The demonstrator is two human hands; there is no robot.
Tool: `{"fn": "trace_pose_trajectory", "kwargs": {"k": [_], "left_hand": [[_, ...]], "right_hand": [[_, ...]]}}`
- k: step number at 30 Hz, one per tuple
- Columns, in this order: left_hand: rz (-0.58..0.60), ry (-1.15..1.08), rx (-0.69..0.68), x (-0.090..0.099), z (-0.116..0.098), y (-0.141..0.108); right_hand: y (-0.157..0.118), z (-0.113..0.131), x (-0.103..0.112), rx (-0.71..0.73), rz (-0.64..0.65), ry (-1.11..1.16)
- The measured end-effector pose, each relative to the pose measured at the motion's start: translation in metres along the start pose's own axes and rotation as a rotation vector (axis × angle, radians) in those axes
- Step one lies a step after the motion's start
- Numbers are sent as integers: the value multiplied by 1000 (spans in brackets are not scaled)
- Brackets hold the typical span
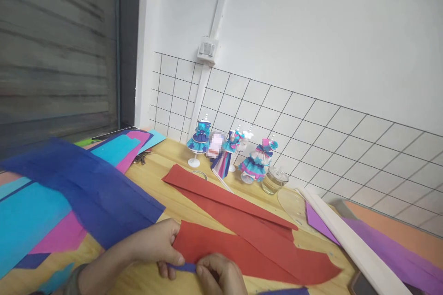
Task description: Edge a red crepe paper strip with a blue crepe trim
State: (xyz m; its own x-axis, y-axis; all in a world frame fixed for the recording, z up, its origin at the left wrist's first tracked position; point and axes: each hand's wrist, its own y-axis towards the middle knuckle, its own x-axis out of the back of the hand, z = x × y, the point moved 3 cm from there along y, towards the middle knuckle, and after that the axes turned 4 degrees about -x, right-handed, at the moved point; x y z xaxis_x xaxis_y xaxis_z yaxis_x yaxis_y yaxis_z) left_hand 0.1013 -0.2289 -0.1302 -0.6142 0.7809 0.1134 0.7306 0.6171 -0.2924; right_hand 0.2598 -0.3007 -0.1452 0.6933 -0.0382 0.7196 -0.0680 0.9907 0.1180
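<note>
A narrow blue strip (187, 267) of paper or fabric is stretched between my hands at the bottom of the view. My left hand (161, 242) is closed on its left end, thumb on top. With thumb and fingers pinched, my right hand (221, 273) grips the other end. Just beyond my hands lies a wide red sheet (249, 256); whether my left hand touches its edge I cannot tell. A folded red piece (224, 196) overlaps it farther back. To the left of my forearm spreads a large dark blue sheet (114, 193).
Small mannequins in ruffled dresses (199, 140) stand at the back, beside a glass of pale liquid (274, 180). Blue and pink sheets (34, 221) pile up on the left. A long pale bar (353, 239) and purple sheets (387, 251) lie right. Wire grid (294, 115) lines the wall.
</note>
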Motion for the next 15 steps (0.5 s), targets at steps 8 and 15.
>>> {"fn": "trace_pose_trajectory", "kwargs": {"k": [8, 15], "left_hand": [[-36, 46, -8, 5, 0, -1], [-49, 33, 16, 15, 7, 1]], "right_hand": [[0, -18, -2, -248, 130, 149], [-10, -39, 9, -431, 273, 444]]}}
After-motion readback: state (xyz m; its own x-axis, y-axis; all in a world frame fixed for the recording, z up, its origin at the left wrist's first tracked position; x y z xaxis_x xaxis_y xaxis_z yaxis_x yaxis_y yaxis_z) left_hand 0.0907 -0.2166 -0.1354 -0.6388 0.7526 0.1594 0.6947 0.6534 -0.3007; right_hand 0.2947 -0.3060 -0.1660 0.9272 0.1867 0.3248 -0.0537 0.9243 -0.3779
